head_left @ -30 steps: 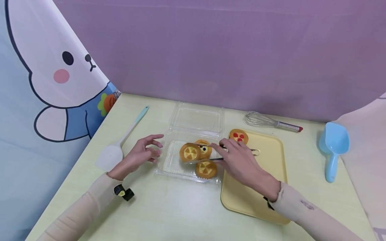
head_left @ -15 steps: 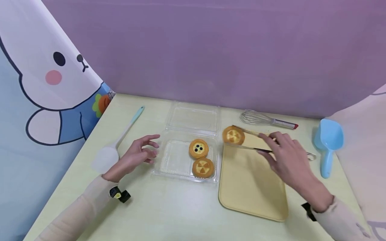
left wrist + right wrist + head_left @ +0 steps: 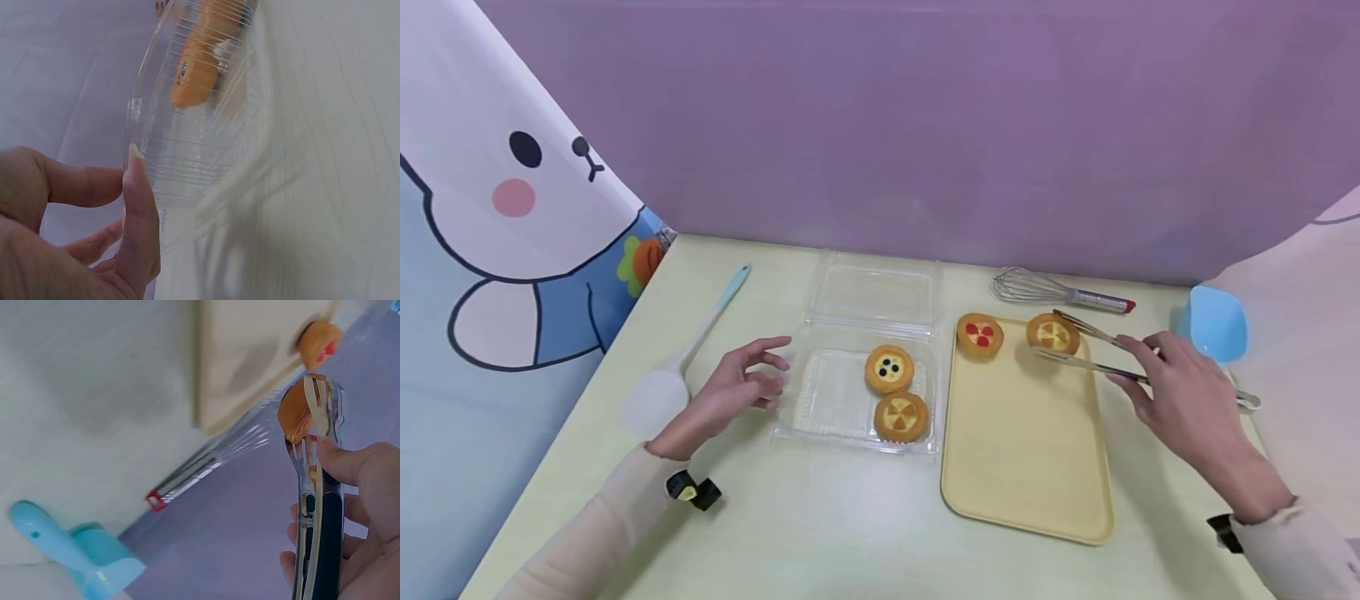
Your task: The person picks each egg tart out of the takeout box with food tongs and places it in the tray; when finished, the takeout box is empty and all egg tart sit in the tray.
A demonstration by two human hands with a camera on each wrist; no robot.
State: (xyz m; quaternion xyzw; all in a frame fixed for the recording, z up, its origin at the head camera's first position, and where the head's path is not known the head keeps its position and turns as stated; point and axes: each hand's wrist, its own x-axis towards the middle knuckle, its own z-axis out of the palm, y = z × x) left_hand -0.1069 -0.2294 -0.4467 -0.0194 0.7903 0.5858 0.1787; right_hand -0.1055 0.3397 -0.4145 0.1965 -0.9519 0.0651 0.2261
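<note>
My right hand (image 3: pixel 1191 404) grips metal tongs (image 3: pixel 1093 367) with dark handles. Between their tips is a round tart (image 3: pixel 1052 335) with a yellow-and-brown wedge pattern, close over the far right corner of the yellow tray (image 3: pixel 1022 458). Beside it on the tray's far left corner sits a tart with red pieces (image 3: pixel 980 336). Relaxed fingers of my left hand (image 3: pixel 737 387) are right at the left rim of the clear plastic container (image 3: pixel 823 400), whose lid lies back. Inside, at its right side, are a tart with dark dots (image 3: pixel 889 369) and another wedge-patterned tart (image 3: pixel 901 417).
A whisk (image 3: pixel 1052 292) lies behind the tray. At the far right is a blue scoop (image 3: pixel 1216 325), its handle mostly hidden by my right hand. A white spatula (image 3: pixel 658 396) with a light-blue handle end lies left of the container. A purple cloth (image 3: pixel 910 133) hangs behind the table.
The tongs have carried the wedge-patterned tart out of the container and rightward, past the red-topped tart to the tray's far right corner. My left hand has stayed at the container.
</note>
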